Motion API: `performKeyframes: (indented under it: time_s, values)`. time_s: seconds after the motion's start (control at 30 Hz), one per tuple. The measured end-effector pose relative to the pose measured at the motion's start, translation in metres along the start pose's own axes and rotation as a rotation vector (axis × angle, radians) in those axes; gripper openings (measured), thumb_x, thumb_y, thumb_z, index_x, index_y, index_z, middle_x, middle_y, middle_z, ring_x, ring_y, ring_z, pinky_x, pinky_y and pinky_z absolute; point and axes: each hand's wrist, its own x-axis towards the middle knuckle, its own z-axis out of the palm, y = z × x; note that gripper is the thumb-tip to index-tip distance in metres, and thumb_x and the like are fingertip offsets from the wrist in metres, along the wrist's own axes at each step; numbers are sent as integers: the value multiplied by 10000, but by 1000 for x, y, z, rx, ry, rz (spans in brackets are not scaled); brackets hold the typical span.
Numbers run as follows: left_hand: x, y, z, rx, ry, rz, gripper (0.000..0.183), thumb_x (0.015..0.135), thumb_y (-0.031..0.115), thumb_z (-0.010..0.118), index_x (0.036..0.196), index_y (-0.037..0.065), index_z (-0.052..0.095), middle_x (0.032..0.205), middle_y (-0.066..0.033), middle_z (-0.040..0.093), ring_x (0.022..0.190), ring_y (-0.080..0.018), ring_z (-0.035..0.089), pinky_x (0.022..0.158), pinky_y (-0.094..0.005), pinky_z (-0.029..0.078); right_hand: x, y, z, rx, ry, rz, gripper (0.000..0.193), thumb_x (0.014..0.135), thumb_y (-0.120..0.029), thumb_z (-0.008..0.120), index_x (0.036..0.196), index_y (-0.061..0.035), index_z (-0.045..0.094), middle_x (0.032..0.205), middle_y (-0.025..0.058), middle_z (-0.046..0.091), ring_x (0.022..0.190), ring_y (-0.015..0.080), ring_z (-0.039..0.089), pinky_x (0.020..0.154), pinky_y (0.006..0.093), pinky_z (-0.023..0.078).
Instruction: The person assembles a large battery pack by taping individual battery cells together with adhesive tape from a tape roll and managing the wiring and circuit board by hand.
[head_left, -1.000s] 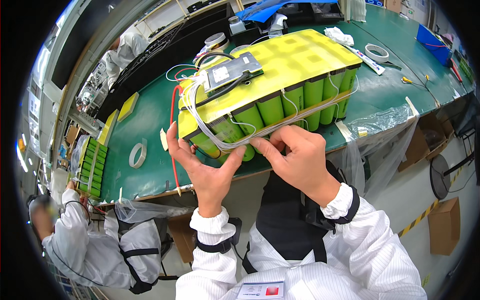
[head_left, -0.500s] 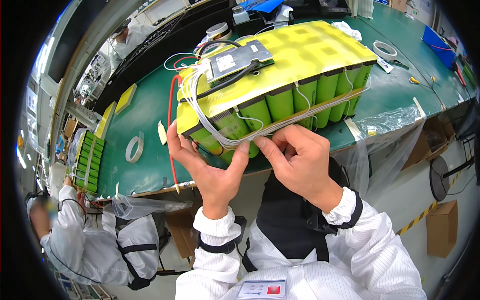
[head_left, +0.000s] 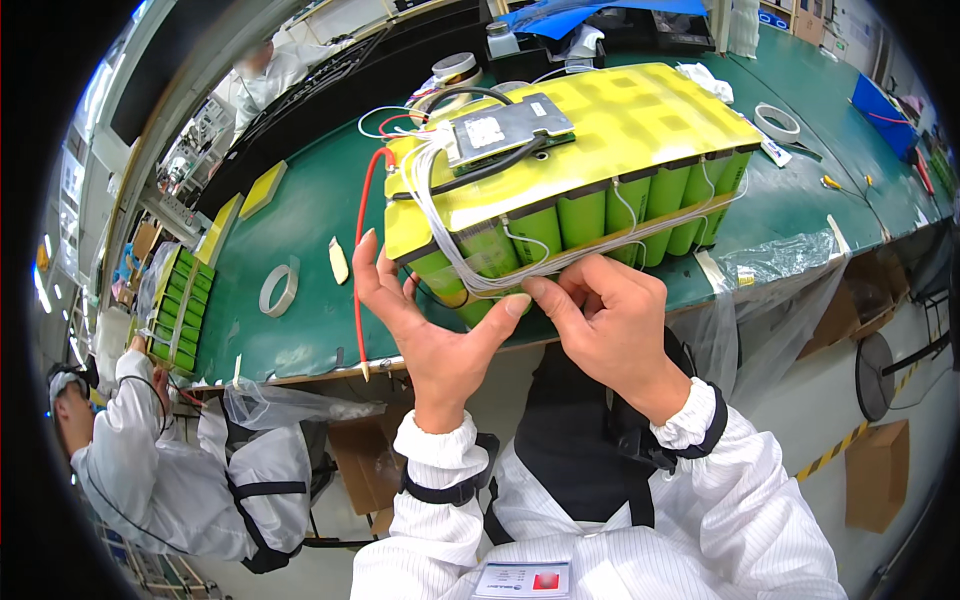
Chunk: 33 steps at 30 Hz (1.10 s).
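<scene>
A large battery pack of green cylindrical cells [head_left: 583, 218] with a yellow top sheet [head_left: 640, 115] stands on the green bench. On top lies a flat grey circuit module [head_left: 515, 130]. White wires [head_left: 440, 225] bundle from it down the left corner and along the front side. My right hand [head_left: 615, 320] pinches the wire bundle low on the front, with its thumb and curled fingers together. At the pack's front left corner my left hand [head_left: 435, 345] has fingers and thumb spread. Its thumb tip reaches close to my right thumb; whether it touches the wires, I cannot tell.
A red cable [head_left: 362, 270] hangs from the pack's left end to the bench edge. Tape rolls lie left [head_left: 279, 290] and right [head_left: 777, 122]. Clear plastic film [head_left: 775, 275] drapes over the front edge. To the left, a co-worker [head_left: 180, 470] handles another green battery pack [head_left: 182, 310].
The pack appears slightly further right and lower in view. My left fingers have spread and moved off the pack's corner. My right hand stays pinched at the wires.
</scene>
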Motion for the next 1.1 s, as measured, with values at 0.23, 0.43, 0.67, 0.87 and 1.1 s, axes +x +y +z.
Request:
performKeyframes:
  time_s: [0.23, 0.43, 0.67, 0.87, 1.1]
  values:
    - [1, 0, 7, 74, 83, -2, 1155, 659, 368, 941, 1485, 58, 195, 1366, -157, 377, 1268, -283, 414, 1038, -440, 352, 0, 2, -4, -16, 2, -23, 266, 829, -133, 793, 694, -22, 594, 610, 86, 611, 480, 217, 588, 448, 318, 430]
    - [-3, -9, 4, 180, 120, 105, 1024, 684, 373, 924, 1429, 29, 312, 1333, -167, 415, 1224, -329, 428, 1049, -455, 354, -25, -15, -38, -21, -90, -64, 251, 812, -109, 803, 665, -23, 619, 567, 54, 563, 447, 140, 504, 435, 273, 381]
    - [3, -3, 2, 446, 250, 499, 882, 679, 385, 918, 1339, 92, 413, 1309, -146, 445, 1227, -358, 387, 1025, -494, 345, -80, -14, -84, -11, -145, 30, 247, 825, -82, 778, 657, -11, 611, 541, 31, 545, 451, 99, 469, 434, 251, 349]
    - [2, 6, -8, 546, 239, 515, 750, 686, 410, 907, 1234, 115, 488, 1323, -129, 461, 1241, -360, 375, 1028, -504, 328, -85, -16, -105, -11, -133, 32, 221, 802, -80, 800, 665, -19, 637, 540, 43, 545, 415, 123, 479, 419, 249, 356]
    - [-33, 14, -68, 602, 320, 405, 482, 849, 173, 764, 1232, 39, 503, 1233, -156, 539, 1158, -333, 480, 1016, -446, 374, -65, -35, -150, -141, -113, 49, 204, 800, -70, 771, 692, 0, 612, 576, 27, 551, 509, 90, 481, 479, 245, 365]
